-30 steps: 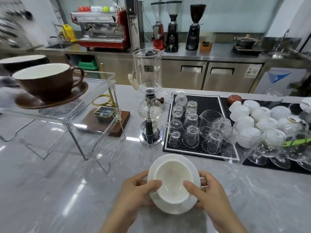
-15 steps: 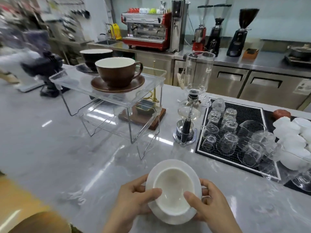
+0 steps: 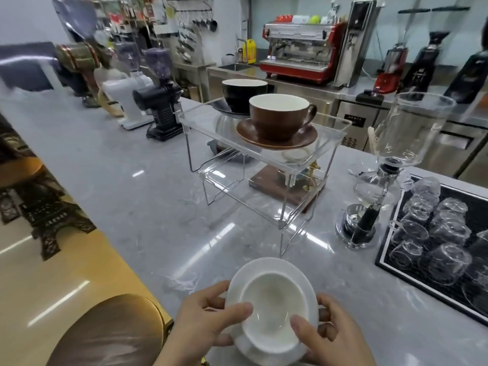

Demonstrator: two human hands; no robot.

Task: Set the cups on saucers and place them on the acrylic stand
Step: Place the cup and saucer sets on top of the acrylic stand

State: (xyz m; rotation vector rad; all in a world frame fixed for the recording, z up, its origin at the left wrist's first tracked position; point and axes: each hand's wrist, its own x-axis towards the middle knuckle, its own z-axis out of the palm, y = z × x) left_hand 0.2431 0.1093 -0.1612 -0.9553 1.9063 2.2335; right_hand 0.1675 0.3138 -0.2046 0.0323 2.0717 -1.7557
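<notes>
On the grey worktop the acrylic stand carries a brown cup on its brown saucer at the top shelf's near edge, while near the worktop's front edge the left hand and right hand together grip a white saucer bearing a white cup, thumbs on the cup's rim.

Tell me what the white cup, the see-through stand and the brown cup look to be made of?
White cup and its saucer: likely glazed ceramic, opaque with a soft sheen. Stand: clear acrylic or similar plastic, see-through with bright edges. Brown cup: probably glazed ceramic, glossy brown outside and white inside.
</notes>
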